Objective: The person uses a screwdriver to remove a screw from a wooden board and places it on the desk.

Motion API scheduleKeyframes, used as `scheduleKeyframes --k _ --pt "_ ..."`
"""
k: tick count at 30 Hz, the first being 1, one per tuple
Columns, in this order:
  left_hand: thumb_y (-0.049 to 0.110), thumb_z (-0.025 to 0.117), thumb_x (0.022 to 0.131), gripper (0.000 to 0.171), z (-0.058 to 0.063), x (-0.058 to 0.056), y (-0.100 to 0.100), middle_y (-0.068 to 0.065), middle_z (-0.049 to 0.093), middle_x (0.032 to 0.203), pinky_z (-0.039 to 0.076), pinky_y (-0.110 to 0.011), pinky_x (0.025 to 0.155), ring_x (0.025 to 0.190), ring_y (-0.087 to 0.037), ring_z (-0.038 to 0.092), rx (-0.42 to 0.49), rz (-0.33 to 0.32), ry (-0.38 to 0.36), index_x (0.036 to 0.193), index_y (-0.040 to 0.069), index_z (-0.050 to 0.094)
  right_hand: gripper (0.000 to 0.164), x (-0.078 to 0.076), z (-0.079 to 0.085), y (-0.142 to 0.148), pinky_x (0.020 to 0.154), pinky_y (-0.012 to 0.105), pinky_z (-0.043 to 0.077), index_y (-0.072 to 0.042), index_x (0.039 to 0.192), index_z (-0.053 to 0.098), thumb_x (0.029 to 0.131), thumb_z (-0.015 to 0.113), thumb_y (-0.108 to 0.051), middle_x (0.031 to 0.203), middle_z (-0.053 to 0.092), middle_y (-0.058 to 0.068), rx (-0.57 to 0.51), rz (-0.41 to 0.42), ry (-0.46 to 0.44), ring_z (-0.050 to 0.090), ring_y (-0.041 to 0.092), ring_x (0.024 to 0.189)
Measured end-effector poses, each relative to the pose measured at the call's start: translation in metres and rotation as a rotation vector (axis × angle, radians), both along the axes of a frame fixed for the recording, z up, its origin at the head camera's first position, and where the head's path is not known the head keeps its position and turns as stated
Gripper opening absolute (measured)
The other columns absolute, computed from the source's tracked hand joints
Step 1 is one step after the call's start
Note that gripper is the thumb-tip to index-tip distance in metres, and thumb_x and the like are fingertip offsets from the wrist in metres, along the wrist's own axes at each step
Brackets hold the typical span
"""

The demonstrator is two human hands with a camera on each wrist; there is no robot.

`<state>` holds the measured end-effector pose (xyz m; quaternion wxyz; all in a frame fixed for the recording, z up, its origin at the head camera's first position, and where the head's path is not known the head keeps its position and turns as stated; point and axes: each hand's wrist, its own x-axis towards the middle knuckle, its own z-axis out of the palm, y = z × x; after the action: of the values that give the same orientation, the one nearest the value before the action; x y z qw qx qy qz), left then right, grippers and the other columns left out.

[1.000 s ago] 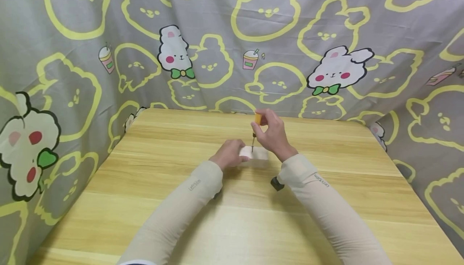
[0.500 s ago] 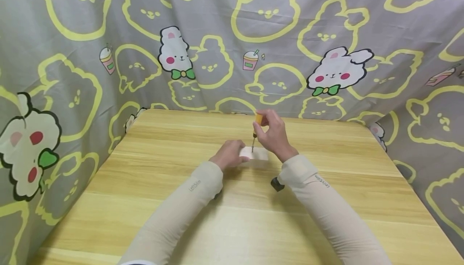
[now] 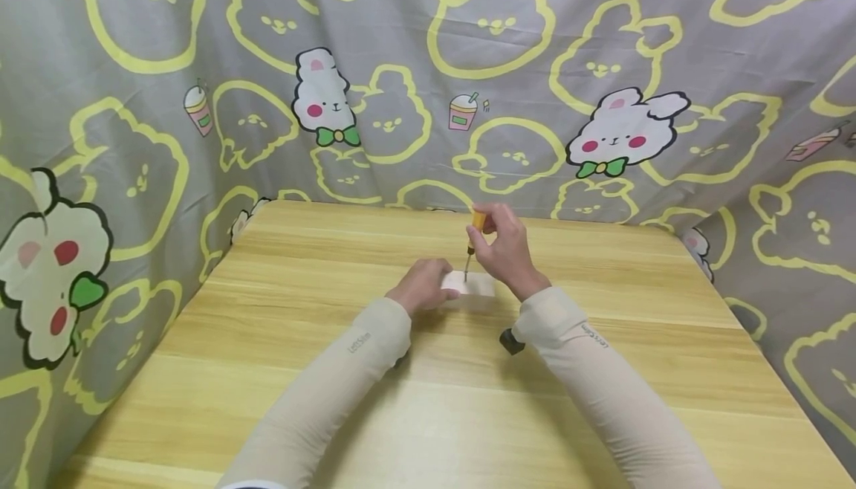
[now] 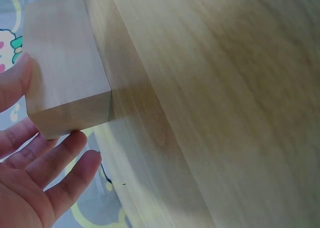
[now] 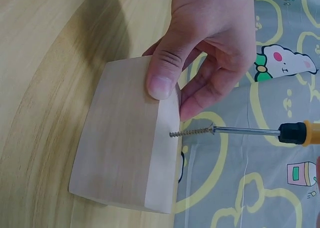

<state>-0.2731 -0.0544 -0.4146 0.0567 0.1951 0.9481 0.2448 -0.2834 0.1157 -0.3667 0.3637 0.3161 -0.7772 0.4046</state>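
Observation:
A pale wooden block (image 3: 478, 285) stands on the table in the head view. Its left end is held by my left hand (image 3: 423, 285); in the left wrist view the thumb lies on one broad face, with the fingers (image 4: 55, 160) at the opposite side. My right hand (image 3: 504, 245) grips the yellow handle of a screwdriver (image 3: 478, 221) from above, almost upright over the block. In the right wrist view, a threaded screw (image 5: 192, 132) lines up with the screwdriver's shaft (image 5: 247, 131), its head at the tip. The screw's point meets the block's narrow top face.
The wood-grain table (image 3: 281, 355) reaches out on both sides of the arms. A grey curtain (image 3: 414, 28) with yellow outlines and rabbit prints hangs along the back and sides. A black piece (image 3: 512, 340) sits under the right sleeve cuff.
The right thumb and the screwdriver's handle have shifted very slightly to the right. My left hand and the block stay where they were.

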Motion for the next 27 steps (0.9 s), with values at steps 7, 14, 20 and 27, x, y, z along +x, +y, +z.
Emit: scheduleKeyframes --k 7,14,20,27 --pt "0.03 0.077 0.084 0.055 -0.0015 -0.0005 -0.0031 -0.016 0.063 0.123 0.046 -0.039 0.099 0.113 -0.03 0.059 0.004 0.001 -0.005 0.125 -0.002 0.059 0.028 0.001 -0.0003 -0.0037 0.065 0.039 0.057 0.006 0.108 0.06 0.082 0.069 0.004 0.088 0.06 0.017 0.016 0.021 -0.004 0.061 0.028 0.072" --pt "0.03 0.077 0.085 0.055 -0.0018 -0.0013 -0.0016 -0.016 0.063 0.123 0.046 -0.039 0.099 0.113 -0.03 0.059 0.001 -0.001 0.001 0.126 -0.001 0.059 0.029 0.0029 0.0009 -0.0043 0.063 0.038 0.057 0.007 0.107 0.058 0.081 0.071 0.005 0.091 0.063 0.02 0.018 0.021 0.014 0.064 0.029 0.07" --pt "0.03 0.077 0.085 0.054 -0.0025 -0.0021 -0.0009 -0.016 0.063 0.123 0.046 -0.038 0.1 0.113 -0.029 0.059 0.005 -0.004 0.002 0.125 -0.001 0.06 0.035 0.0034 -0.0015 -0.0037 0.061 0.036 0.057 0.005 0.114 0.053 0.083 0.069 0.004 0.088 0.063 0.017 0.026 0.008 0.007 0.067 0.028 0.068" --pt "0.03 0.077 0.084 0.054 -0.0022 -0.0017 -0.0005 -0.015 0.064 0.122 0.046 -0.038 0.099 0.112 -0.029 0.059 0.005 -0.003 0.008 0.125 -0.001 0.06 0.031 0.002 -0.0032 -0.0047 0.063 0.037 0.058 0.005 0.111 0.054 0.083 0.065 0.004 0.086 0.062 0.017 -0.005 0.047 0.037 0.066 0.027 0.069"
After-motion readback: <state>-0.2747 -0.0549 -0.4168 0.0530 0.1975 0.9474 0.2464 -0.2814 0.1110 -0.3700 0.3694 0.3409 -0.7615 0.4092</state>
